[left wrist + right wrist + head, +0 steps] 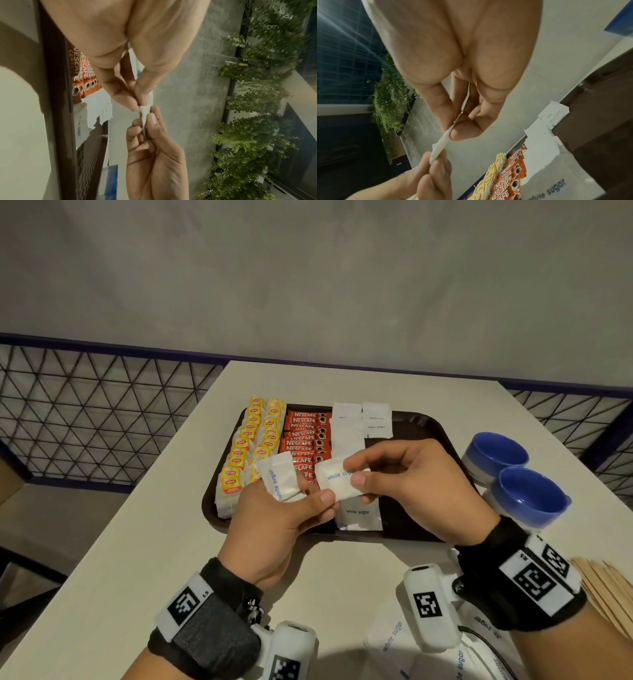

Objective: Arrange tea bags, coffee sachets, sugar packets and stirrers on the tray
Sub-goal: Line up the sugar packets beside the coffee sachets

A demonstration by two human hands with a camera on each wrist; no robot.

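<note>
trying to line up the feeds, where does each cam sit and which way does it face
Head: above, looking forward and down at the tray; both hands and wristbands show.
Left wrist: along the left hand toward the right hand.
Right wrist: along the right hand toward the left fingers.
Shared: all three show the sugar packet pinched by both hands.

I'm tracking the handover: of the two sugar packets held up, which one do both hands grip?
The right-hand packet, printed "white sugar" level: the right hand pinches its top, the left hand's thumb its lower corner. The upright-print packet sits in the left hand alone.
</note>
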